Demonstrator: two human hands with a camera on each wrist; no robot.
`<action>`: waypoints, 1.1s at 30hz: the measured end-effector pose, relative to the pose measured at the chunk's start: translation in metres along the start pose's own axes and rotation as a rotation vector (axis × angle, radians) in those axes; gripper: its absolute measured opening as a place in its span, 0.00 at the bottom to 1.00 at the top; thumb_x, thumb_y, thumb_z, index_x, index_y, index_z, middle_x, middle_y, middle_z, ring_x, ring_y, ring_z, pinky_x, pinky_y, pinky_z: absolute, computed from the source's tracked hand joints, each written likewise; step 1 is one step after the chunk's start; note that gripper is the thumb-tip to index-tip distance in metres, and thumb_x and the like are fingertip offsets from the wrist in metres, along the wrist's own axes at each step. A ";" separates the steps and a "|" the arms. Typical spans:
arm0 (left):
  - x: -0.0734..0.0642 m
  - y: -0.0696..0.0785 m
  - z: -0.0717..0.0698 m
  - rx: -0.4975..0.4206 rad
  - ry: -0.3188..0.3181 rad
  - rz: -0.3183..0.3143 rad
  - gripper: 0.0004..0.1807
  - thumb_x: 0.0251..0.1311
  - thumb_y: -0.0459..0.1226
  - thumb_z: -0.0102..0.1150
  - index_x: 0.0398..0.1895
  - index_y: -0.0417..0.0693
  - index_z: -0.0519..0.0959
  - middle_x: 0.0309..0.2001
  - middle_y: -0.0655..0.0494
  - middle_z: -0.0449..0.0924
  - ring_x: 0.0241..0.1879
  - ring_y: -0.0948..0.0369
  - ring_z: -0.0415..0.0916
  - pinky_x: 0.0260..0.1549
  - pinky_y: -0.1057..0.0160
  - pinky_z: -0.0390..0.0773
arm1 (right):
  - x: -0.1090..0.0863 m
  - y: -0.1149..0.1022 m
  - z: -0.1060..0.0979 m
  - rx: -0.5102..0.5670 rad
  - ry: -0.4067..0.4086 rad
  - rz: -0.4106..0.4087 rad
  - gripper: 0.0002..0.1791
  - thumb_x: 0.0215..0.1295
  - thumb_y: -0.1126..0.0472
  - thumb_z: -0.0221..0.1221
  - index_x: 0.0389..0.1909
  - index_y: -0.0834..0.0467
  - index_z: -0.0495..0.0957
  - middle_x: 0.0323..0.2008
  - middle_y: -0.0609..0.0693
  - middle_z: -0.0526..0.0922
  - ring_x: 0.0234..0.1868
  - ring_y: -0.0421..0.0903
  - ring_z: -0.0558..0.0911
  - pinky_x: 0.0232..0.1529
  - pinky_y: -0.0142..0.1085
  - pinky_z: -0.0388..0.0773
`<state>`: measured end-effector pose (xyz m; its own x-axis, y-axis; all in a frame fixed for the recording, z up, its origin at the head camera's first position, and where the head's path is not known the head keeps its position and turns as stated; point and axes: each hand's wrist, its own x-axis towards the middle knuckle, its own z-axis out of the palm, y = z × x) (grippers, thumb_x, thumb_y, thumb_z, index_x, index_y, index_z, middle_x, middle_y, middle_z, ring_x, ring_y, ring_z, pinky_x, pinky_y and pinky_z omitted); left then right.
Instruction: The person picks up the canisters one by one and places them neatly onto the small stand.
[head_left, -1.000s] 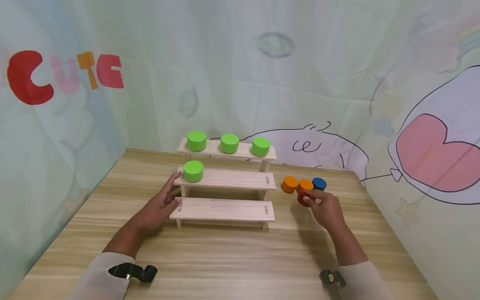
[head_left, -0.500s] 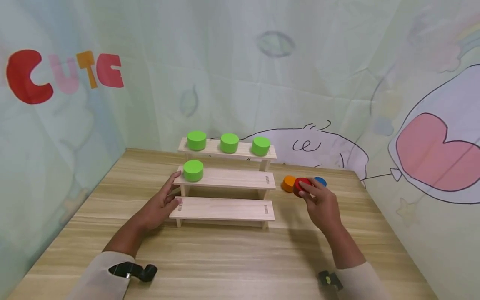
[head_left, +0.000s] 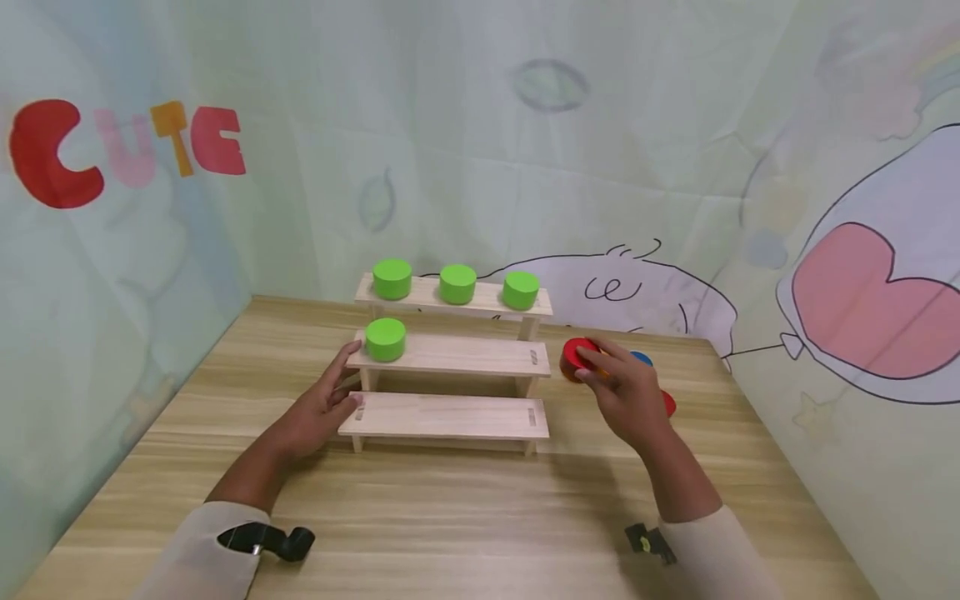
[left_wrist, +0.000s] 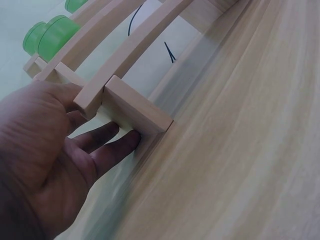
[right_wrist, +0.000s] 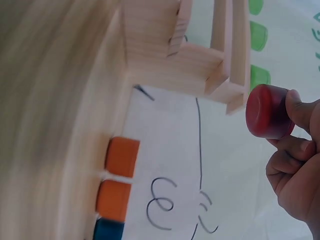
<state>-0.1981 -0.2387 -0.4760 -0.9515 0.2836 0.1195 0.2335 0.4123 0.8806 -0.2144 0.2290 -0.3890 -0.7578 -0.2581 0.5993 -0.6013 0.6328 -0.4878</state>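
A wooden three-step stand (head_left: 450, 415) stands on the table, with three green round blocks (head_left: 457, 284) along its top step and another green block (head_left: 386, 340) at the left of the middle step. My left hand (head_left: 318, 421) holds the stand's left end, thumb over the bottom step. In the left wrist view, its lower fingers (left_wrist: 117, 150) reach to the side support. Right of the stand, my right hand (head_left: 626, 392) pinches a red round block (right_wrist: 267, 111) between thumb and fingers, raised above the table.
Two orange blocks (right_wrist: 122, 156) and a blue block (right_wrist: 108, 229) stand in a row on the table, partly hidden by my right hand in the head view. Another red block (head_left: 669, 404) shows beside the right wrist. A printed curtain (head_left: 465, 167) hangs behind the table.
My right hand has lifted the red block from beside the orange ones and moved it left and away from me, towards the stand. The left hand stays in place.
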 end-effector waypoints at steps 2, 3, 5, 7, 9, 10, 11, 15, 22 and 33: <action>-0.001 0.000 0.000 -0.004 0.002 0.006 0.46 0.86 0.36 0.49 0.91 0.75 0.33 0.87 0.27 0.47 0.80 0.25 0.59 0.71 0.27 0.72 | 0.005 -0.006 0.003 0.007 -0.009 -0.012 0.23 0.66 0.71 0.73 0.62 0.64 0.87 0.68 0.66 0.84 0.55 0.64 0.92 0.44 0.43 0.94; 0.000 0.000 0.000 -0.005 0.001 0.006 0.46 0.87 0.36 0.48 0.91 0.75 0.33 0.87 0.27 0.47 0.80 0.25 0.59 0.71 0.28 0.72 | 0.008 -0.009 0.005 0.011 -0.012 -0.018 0.23 0.66 0.71 0.73 0.63 0.64 0.87 0.68 0.65 0.84 0.52 0.63 0.92 0.43 0.43 0.94; 0.001 0.001 0.001 -0.009 -0.002 0.001 0.46 0.86 0.36 0.49 0.91 0.76 0.33 0.87 0.28 0.47 0.81 0.25 0.58 0.72 0.28 0.71 | 0.012 -0.015 0.007 0.014 -0.011 -0.036 0.23 0.66 0.70 0.73 0.63 0.63 0.87 0.68 0.64 0.85 0.50 0.61 0.92 0.41 0.34 0.92; 0.002 0.002 0.002 -0.011 -0.005 -0.008 0.47 0.86 0.37 0.49 0.90 0.78 0.34 0.87 0.29 0.47 0.82 0.26 0.58 0.73 0.29 0.70 | 0.016 -0.021 0.011 0.013 -0.018 -0.045 0.24 0.66 0.69 0.73 0.63 0.63 0.87 0.69 0.63 0.84 0.49 0.58 0.92 0.39 0.27 0.87; 0.003 0.003 0.003 -0.008 -0.008 -0.018 0.47 0.87 0.38 0.49 0.90 0.81 0.33 0.87 0.30 0.48 0.82 0.27 0.57 0.74 0.30 0.70 | 0.021 -0.027 0.015 0.011 -0.023 -0.046 0.24 0.66 0.68 0.74 0.63 0.62 0.87 0.69 0.62 0.84 0.50 0.57 0.90 0.38 0.25 0.84; 0.003 0.003 0.003 -0.005 -0.008 -0.021 0.47 0.87 0.38 0.49 0.90 0.81 0.33 0.87 0.30 0.48 0.82 0.27 0.57 0.74 0.30 0.70 | 0.023 -0.031 0.018 0.013 -0.029 -0.047 0.24 0.66 0.68 0.74 0.64 0.62 0.87 0.69 0.61 0.84 0.50 0.56 0.89 0.37 0.25 0.83; 0.003 0.003 0.003 -0.001 -0.007 -0.022 0.47 0.87 0.38 0.49 0.90 0.80 0.33 0.87 0.29 0.48 0.82 0.27 0.58 0.74 0.30 0.70 | 0.025 -0.035 0.021 0.016 -0.036 -0.048 0.24 0.66 0.67 0.74 0.64 0.61 0.87 0.70 0.61 0.84 0.48 0.55 0.89 0.36 0.25 0.82; 0.001 0.000 0.001 0.008 0.000 -0.005 0.46 0.87 0.37 0.48 0.91 0.75 0.33 0.86 0.27 0.49 0.81 0.26 0.59 0.72 0.28 0.72 | 0.035 -0.048 0.034 0.042 -0.072 -0.058 0.24 0.67 0.66 0.74 0.64 0.60 0.87 0.70 0.60 0.84 0.44 0.53 0.84 0.34 0.28 0.79; -0.001 -0.003 -0.001 -0.005 -0.001 0.031 0.46 0.87 0.37 0.48 0.91 0.72 0.33 0.86 0.25 0.48 0.80 0.24 0.60 0.70 0.27 0.73 | 0.048 -0.061 0.057 0.171 -0.104 -0.005 0.22 0.68 0.66 0.73 0.63 0.60 0.88 0.70 0.59 0.85 0.58 0.58 0.87 0.38 0.29 0.85; -0.002 -0.003 0.000 0.006 -0.005 0.019 0.45 0.88 0.38 0.47 0.91 0.74 0.32 0.86 0.27 0.49 0.81 0.25 0.58 0.70 0.26 0.73 | 0.062 -0.073 0.093 0.342 -0.121 0.178 0.21 0.69 0.66 0.72 0.63 0.59 0.88 0.66 0.55 0.88 0.64 0.56 0.87 0.46 0.38 0.91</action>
<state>-0.1965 -0.2402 -0.4788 -0.9458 0.2958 0.1343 0.2531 0.4120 0.8753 -0.2410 0.0984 -0.3755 -0.8699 -0.2632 0.4172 -0.4920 0.4013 -0.7726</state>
